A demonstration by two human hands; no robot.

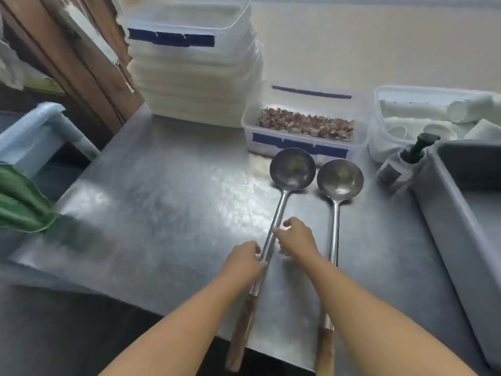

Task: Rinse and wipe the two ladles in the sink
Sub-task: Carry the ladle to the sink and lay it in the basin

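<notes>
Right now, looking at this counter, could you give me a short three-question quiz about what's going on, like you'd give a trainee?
1. True or false: both ladles are already in the sink.
2. Multiple choice: which ladle do the two hands touch? A) the left ladle B) the right ladle C) neither.
3. Fill in: the pump bottle stands between the right ladle's bowl and the ____.

Key
1. False: both lie on the steel counter, bowls up, wooden handles over the near edge.
2. A: the left hand and the right hand are both at its metal shaft; whether either has closed around it is unclear.
3. sink.
</notes>
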